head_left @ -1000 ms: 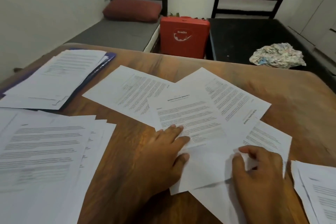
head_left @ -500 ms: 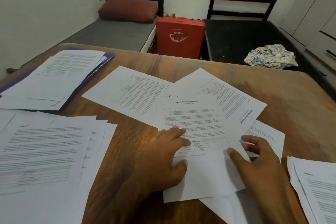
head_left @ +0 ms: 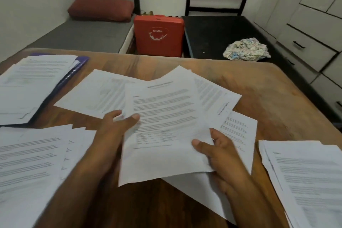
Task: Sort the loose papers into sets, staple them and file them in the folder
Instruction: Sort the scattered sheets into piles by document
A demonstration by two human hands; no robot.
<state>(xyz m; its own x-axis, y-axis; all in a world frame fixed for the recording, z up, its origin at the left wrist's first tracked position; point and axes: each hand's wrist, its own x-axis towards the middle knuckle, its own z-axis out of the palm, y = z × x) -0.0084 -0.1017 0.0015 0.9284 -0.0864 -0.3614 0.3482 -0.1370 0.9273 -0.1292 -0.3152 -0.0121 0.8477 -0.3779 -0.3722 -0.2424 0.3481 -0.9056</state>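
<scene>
A printed sheet (head_left: pixel 166 116) is lifted off the wooden table (head_left: pixel 268 89), tilted toward me. My left hand (head_left: pixel 116 126) grips its left edge, thumb on top. My right hand (head_left: pixel 220 152) pinches its lower right edge. Under it lie other loose sheets (head_left: pixel 96 92), fanned out across the middle of the table. A purple folder (head_left: pixel 77 68) lies open at the far left with a paper stack (head_left: pixel 35 74) on it. Another paper pile (head_left: pixel 33 163) sits at the near left, and a third pile (head_left: pixel 305 176) at the near right. No stapler is in view.
Beyond the table's far edge stand a grey bed with a red pillow (head_left: pixel 100 8), a red case (head_left: pixel 159 35) on the floor, and a black bed with a crumpled cloth (head_left: pixel 247 49). White cabinets (head_left: pixel 314 24) line the right wall.
The top sheet lay flat under both hands; now both hands have gripped its edges and lifted it off the other sheets.
</scene>
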